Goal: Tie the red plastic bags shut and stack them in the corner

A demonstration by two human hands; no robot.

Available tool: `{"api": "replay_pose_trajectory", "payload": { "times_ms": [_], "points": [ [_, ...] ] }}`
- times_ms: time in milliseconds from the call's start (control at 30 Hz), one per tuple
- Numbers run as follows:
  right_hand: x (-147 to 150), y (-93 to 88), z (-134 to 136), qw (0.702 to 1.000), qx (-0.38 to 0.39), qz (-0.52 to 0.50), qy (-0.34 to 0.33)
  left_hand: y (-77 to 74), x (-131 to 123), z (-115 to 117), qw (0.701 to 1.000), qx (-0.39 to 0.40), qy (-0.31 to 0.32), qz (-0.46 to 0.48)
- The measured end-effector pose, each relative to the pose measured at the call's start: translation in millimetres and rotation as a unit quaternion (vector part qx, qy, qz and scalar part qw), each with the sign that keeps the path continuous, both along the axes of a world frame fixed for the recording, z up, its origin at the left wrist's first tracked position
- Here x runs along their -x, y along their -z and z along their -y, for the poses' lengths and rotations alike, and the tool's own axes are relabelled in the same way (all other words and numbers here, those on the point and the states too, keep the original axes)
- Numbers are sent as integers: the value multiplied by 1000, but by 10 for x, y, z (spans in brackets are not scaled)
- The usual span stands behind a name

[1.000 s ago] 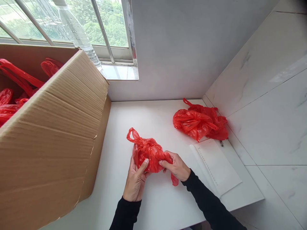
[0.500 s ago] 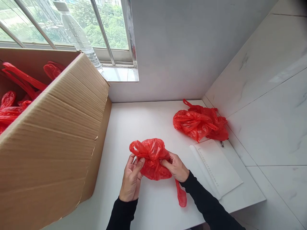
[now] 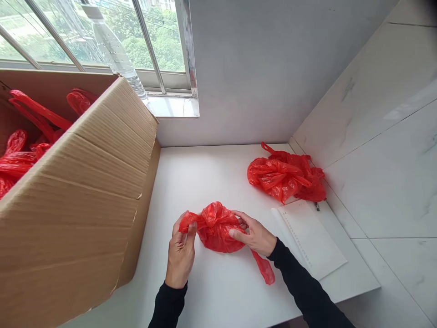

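Observation:
A knotted red plastic bag (image 3: 221, 231) is between my two hands, over the white table (image 3: 208, 287). My left hand (image 3: 181, 255) pinches one handle loop of it between thumb and fingers. On the other side, my right hand (image 3: 254, 233) grips the bag's right side, thumb in front and fingers behind. The bag's other handle hangs down below my right hand toward the table's front. What the bag contains is hidden by the crumpled plastic.
A large cardboard box (image 3: 82, 218) with several red bags inside stands at the left. More red plastic bags (image 3: 283, 175) lie at the back right, beside a white notebook (image 3: 314, 239). A clear bottle (image 3: 118, 54) stands at the window.
My left hand has shifted left and now holds the handle loop, drawn out sideways from the knot. My right hand has moved slightly right, and the hanging handle has swung right.

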State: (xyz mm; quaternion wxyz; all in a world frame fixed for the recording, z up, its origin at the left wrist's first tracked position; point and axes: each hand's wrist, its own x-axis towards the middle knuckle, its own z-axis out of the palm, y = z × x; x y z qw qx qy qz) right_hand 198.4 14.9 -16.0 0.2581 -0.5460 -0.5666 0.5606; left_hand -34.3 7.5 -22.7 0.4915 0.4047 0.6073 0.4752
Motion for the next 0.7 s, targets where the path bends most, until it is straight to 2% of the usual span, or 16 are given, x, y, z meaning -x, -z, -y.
{"api": "replay_pose_trajectory", "payload": {
  "times_ms": [100,267,367,467,600,667,700],
  "points": [
    [-83,40,21,996,31,81,-26,-28,42,9,1000,-26,-3,-12],
    [-64,-7,34,988,-23,152,-16,-144,32,23,999,-27,-3,24],
    [-19,-69,44,987,-61,146,-8,-174,37,37,999,-8,-5,50],
    [-24,-113,49,986,-86,140,10,-137,99,58,998,4,-5,69],
    [-115,-185,26,984,-110,131,53,-91,266,88,998,10,-60,28],
    [-155,-225,28,985,-109,122,52,-159,330,142,997,2,-76,-8],
    [-166,-236,38,987,-105,115,49,-218,339,187,998,-11,-61,-17]
  ]
}}
